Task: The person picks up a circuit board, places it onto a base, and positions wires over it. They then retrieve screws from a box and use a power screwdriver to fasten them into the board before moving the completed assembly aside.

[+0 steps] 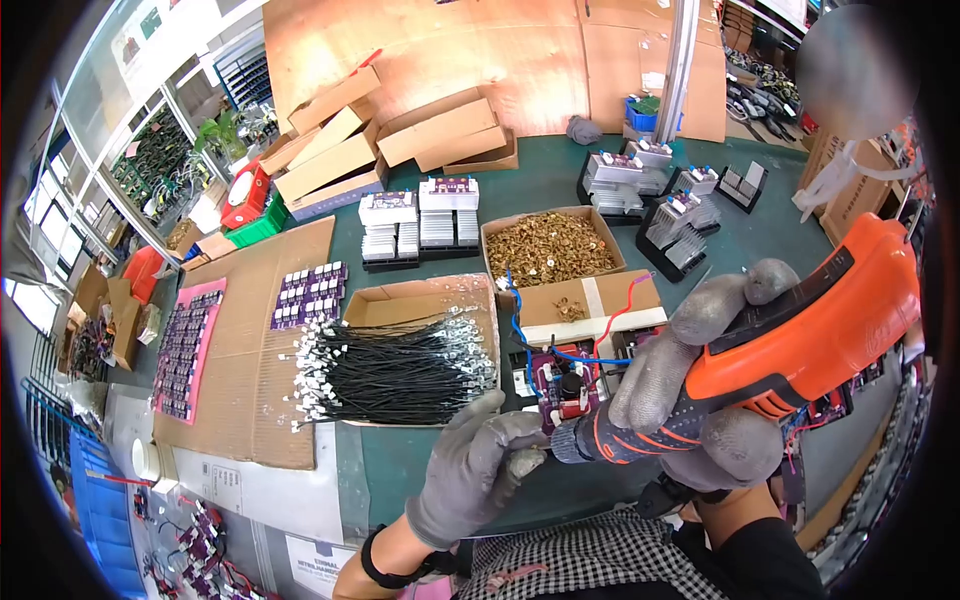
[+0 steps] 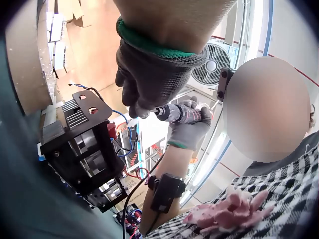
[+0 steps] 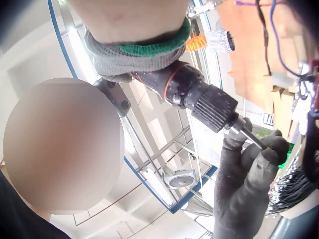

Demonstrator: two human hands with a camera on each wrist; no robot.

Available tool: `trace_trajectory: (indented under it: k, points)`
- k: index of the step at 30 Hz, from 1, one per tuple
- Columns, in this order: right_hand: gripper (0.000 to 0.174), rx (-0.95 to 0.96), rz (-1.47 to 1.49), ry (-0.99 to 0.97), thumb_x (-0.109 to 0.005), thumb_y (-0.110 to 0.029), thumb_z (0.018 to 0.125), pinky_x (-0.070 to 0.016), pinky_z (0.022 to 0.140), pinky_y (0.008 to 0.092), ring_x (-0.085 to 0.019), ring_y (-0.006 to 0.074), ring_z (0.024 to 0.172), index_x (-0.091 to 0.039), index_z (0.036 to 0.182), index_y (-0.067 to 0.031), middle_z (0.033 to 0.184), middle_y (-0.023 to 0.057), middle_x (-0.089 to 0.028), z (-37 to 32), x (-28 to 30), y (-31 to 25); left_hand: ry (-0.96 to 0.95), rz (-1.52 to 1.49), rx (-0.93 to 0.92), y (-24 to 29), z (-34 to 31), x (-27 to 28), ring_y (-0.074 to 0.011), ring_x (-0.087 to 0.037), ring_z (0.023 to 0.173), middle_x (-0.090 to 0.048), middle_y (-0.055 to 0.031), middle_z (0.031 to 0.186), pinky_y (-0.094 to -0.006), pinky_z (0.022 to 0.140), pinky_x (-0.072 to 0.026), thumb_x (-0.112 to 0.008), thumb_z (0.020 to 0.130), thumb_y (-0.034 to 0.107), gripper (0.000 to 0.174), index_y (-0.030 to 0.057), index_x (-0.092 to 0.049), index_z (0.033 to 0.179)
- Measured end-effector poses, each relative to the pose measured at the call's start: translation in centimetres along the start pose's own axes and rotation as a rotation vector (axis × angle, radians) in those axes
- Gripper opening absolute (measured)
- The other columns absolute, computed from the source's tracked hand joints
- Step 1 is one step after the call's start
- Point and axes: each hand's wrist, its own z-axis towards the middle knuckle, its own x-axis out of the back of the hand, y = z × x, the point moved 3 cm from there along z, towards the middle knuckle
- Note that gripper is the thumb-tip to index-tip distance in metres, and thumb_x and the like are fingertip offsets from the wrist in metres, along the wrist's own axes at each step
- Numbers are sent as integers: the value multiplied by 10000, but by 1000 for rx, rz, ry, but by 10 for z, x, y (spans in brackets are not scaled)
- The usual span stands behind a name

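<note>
My gloved right hand (image 1: pixel 650 385) grips an orange and black cordless drill (image 1: pixel 810 325), its chuck pointing left. In the right wrist view a slim metal bit (image 3: pixel 253 140) sticks out of the chuck. Thumb and fingertips of my gloved left hand (image 1: pixel 470 465) pinch at the tip of that bit; whether a small screw is between them I cannot tell. Just beyond the chuck sits a purple circuit board (image 1: pixel 553 385) with red and blue wires. The left wrist view shows a black bracket with metal fins (image 2: pixel 82 149) close to the left hand.
Behind the board stands a cardboard box (image 1: pixel 612 240) of small brass-coloured screws. Left of it lies a bundle of black cables (image 1: pixel 400 370) with white connectors. Purple boards (image 1: pixel 310 292) rest on flat cardboard, with finned heatsinks (image 1: pixel 450 225) farther back. Empty cartons (image 1: pixel 440 125) pile up at the rear.
</note>
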Motion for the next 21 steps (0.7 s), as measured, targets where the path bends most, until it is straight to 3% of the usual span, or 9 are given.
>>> trace_trajectory:
  k: [4, 6, 7, 8, 9, 12, 16, 21]
  points:
    - [761, -82, -37, 95, -773, -51, 756, -612, 639, 410, -695, 275, 789, -339, 1382, -66, 1193, 188, -560, -7, -3, 7, 111, 27, 4, 5, -6, -6, -204, -659, 748, -672, -10, 802, -476, 974, -464, -773, 769, 141, 389, 97, -555, 1089]
    - [744, -97, -326, 12, -770, -52, 756, -610, 632, 412, -693, 269, 780, -345, 1366, -68, 1189, 184, -562, -11, 13, 1, 111, -22, 44, 6, -9, -7, -207, -650, 725, -661, -3, 791, -463, 994, -454, -776, 765, 133, 377, 95, -563, 1074]
    - [738, -103, -310, 12, -771, -53, 755, -608, 628, 411, -692, 267, 775, -346, 1359, -69, 1188, 181, -562, -12, 14, 4, 18, -76, 129, 2, -10, -7, -253, -663, 839, -677, -55, 880, -463, 953, -466, -778, 775, 246, 354, 89, -576, 1019]
    - [733, -109, -294, 14, -771, -54, 754, -606, 623, 411, -690, 264, 769, -347, 1351, -70, 1186, 178, -563, -12, 16, 6, 11, -18, 131, -5, -4, 1, -258, -652, 841, -677, -58, 883, -452, 933, -469, -772, 776, 243, 329, 85, -595, 1004]
    - [732, -118, -117, 58, -773, -57, 751, -603, 618, 408, -688, 261, 762, -347, 1345, -71, 1184, 174, -562, -12, 15, 12, 2, 37, 133, -17, 5, 15, -263, -642, 843, -677, -61, 887, -441, 913, -473, -767, 777, 239, 306, 82, -615, 990]
    - [627, -63, -90, 152, -684, 18, 792, -590, 633, 389, -672, 238, 734, -330, 1299, -88, 1122, 166, -578, -9, 3, 11, -38, 378, 227, -92, 4, 34, -271, -594, 881, -669, -47, 911, -405, 868, -464, -738, 780, 213, 165, 108, -695, 900]
    - [643, -85, -55, 168, -613, 115, 777, -588, 660, 369, -669, 220, 740, -306, 1296, -107, 1127, 165, -570, -10, 6, 7, -117, 569, 271, -141, -3, 22, -254, -574, 942, -651, -11, 910, -410, 993, -393, -725, 770, 196, 76, 166, -715, 839]
    - [707, -105, -121, 151, -585, 163, 705, -591, 696, 367, -672, 219, 769, -304, 1300, -95, 1146, 164, -562, -11, 7, 8, -199, 715, 238, -152, 0, 16, -208, -581, 966, -645, 24, 914, -440, 1104, -310, -722, 769, 203, 82, 219, -723, 850]
